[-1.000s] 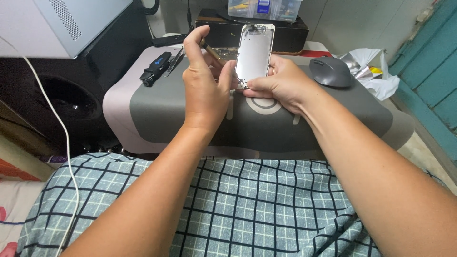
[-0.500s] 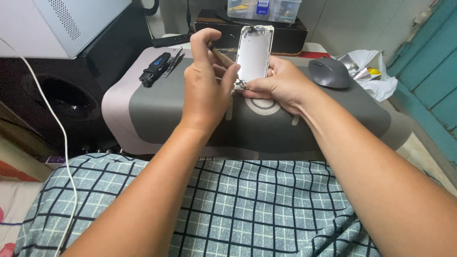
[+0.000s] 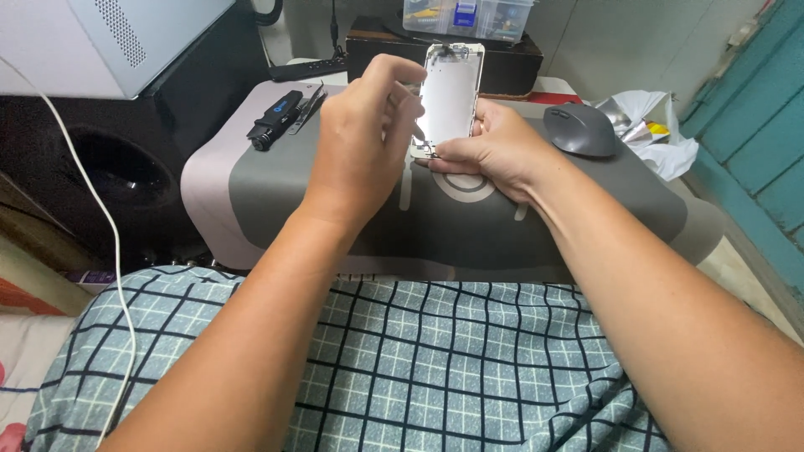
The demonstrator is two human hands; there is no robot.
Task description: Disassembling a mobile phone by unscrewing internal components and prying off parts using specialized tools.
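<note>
An opened phone panel (image 3: pixel 450 98), silver with a metal back plate, stands upright above the grey work mat (image 3: pixel 276 192). My right hand (image 3: pixel 490 151) grips it at its lower end. The fingers of my left hand (image 3: pixel 362 142) curl against the panel's left edge, thumb and forefinger pinched near the top. What lies between those fingertips is hidden.
A black screwdriver handle (image 3: pixel 274 117) and tweezers (image 3: pixel 308 107) lie at the mat's far left. A grey computer mouse (image 3: pixel 580 130) sits at the right, crumpled white plastic (image 3: pixel 653 134) beyond it. A dark box (image 3: pixel 502 63) with a clear parts case stands behind. A checked cloth covers my lap.
My left hand has shifted slightly up along the panel's left edge, fingers curling more. The panel stays upright in my right hand.
</note>
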